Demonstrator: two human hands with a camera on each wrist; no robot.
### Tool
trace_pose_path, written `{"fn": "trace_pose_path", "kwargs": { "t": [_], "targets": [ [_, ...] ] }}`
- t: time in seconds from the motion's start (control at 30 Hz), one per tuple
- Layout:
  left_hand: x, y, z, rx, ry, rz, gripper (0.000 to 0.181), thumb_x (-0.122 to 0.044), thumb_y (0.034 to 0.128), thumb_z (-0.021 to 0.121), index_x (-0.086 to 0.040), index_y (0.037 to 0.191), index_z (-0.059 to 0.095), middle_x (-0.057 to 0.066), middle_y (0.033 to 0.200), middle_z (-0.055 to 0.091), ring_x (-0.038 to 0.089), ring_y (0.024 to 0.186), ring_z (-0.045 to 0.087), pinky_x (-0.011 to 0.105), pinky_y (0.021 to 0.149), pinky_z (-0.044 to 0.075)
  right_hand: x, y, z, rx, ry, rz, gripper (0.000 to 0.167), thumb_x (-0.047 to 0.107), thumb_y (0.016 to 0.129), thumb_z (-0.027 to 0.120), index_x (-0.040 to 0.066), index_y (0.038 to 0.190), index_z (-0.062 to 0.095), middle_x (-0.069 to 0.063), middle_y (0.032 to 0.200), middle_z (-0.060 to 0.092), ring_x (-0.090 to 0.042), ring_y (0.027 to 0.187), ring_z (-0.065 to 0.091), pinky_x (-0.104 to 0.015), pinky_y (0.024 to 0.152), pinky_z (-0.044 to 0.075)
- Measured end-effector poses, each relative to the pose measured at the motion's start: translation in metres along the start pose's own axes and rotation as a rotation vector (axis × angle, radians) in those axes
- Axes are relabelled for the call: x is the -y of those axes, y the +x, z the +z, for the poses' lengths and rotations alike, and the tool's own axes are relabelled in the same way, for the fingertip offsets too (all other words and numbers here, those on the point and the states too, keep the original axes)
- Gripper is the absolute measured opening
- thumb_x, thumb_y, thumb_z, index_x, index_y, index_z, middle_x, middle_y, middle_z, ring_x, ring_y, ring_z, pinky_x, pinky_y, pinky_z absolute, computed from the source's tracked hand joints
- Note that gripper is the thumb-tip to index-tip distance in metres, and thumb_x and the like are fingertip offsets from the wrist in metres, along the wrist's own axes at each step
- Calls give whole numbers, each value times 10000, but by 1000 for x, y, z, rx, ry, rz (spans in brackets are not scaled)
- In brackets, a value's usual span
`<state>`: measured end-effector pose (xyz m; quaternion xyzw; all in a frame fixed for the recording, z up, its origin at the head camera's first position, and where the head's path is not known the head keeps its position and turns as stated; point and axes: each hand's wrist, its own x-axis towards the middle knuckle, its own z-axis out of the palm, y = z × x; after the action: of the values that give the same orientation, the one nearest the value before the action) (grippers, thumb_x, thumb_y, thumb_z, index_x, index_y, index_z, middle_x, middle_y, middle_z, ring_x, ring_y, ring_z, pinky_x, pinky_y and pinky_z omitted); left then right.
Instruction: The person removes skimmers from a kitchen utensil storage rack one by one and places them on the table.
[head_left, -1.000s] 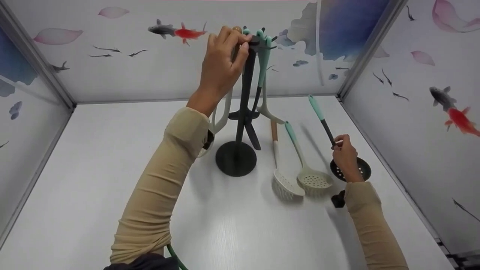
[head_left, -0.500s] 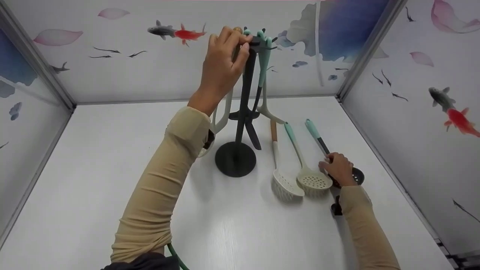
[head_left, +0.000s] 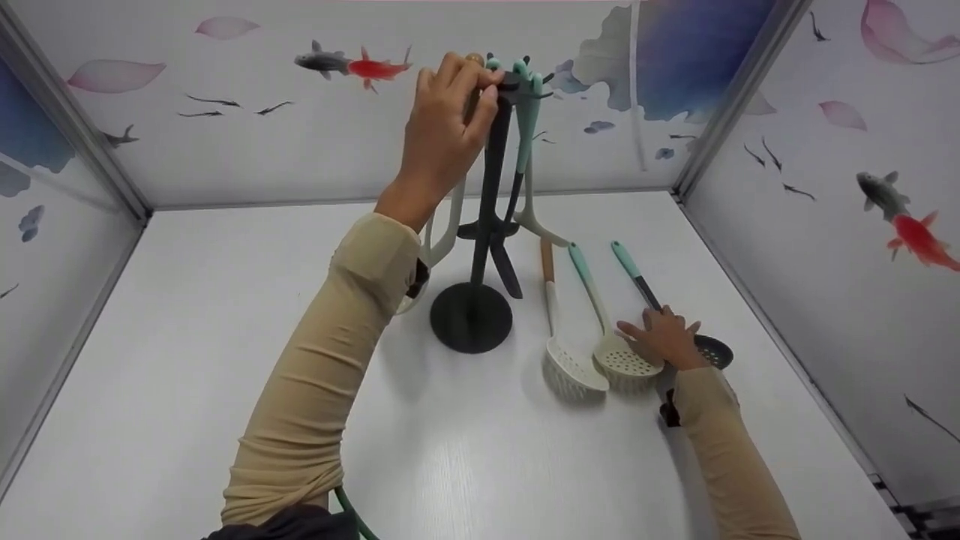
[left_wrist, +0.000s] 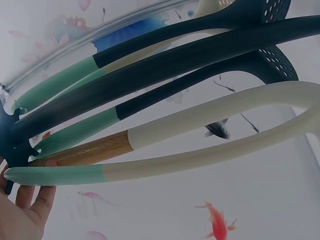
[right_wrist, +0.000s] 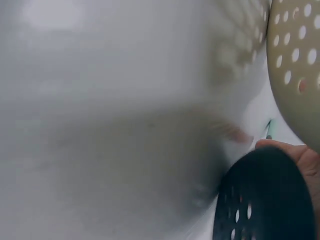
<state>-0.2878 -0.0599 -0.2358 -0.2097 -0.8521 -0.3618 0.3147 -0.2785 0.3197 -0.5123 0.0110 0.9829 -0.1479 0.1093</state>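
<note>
I see the left hand (head_left: 448,120) pinching the rack (head_left: 489,187) up top, the right hand (head_left: 664,337), fingers apart, by the black skimmer (head_left: 716,352)

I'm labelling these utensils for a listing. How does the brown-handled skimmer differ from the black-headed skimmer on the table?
Colour: the brown-handled skimmer has a pale head and neck; the black-headed skimmer has a black head and neck, with a mint handle.
Place: the brown-handled skimmer lies nearer the black stand; the black-headed skimmer lies farther right.
Both have pierced heads.
</note>
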Motion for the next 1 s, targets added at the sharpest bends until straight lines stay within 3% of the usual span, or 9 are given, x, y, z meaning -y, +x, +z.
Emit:
{"fn": "trace_pose_path", "kwargs": {
  "t": [0.2, 0.43, 0.63, 0.8, 1.0],
  "targets": [
    [0, 0, 0, 4, 0, 4, 318, -290, 969, 402, -125, 1154, 602, 44, 1162, 520, 184, 987, 390, 226, 768, 410, 5, -1, 2, 94, -21, 36, 1018, 702, 841, 383, -113, 1420, 190, -457, 1416, -2, -639, 1284, 51, -764, 949, -51],
    [0, 1, 0, 0, 10, 3, 313, -295, 966, 401, -129, 1133, 608, 36, 1142, 525, 182, 974, 385, 230, 738, 405, 18, -1, -8, 98, 0, -13, 904, 612, 907, 374, -116, 1414, 200, -442, 1428, -6, -621, 1296, 41, -760, 965, 0],
    [-1, 1, 0, 1, 2, -1, 313, -289, 966, 401, -136, 1140, 611, 27, 1150, 525, 180, 974, 384, 229, 745, 396, 47, -3, -27, 20, 139, -131, 812, 507, 935, 433, -66, 1446, 165, -385, 1467, -39, -583, 1327, 14, -744, 981, -38],
    [-1, 1, 0, 8, 3, 1, 324, -288, 966, 394, -138, 1160, 605, 28, 1179, 522, 183, 982, 385, 231, 748, 397, 90, -10, -46, -107, 257, -258, 761, 382, 946, 495, -41, 1461, 127, -319, 1507, 22, -490, 1380, 35, -689, 1040, -26],
    [0, 1, 0, 12, 6, -1, 326, -284, 966, 386, -122, 1150, 601, 40, 1197, 518, 192, 993, 392, 236, 769, 405, 148, -26, -69, -249, 468, -428, 739, 285, 938, 538, 27, 1480, 106, -226, 1529, 140, -364, 1412, 148, -545, 1117, 148]
  ]
}}
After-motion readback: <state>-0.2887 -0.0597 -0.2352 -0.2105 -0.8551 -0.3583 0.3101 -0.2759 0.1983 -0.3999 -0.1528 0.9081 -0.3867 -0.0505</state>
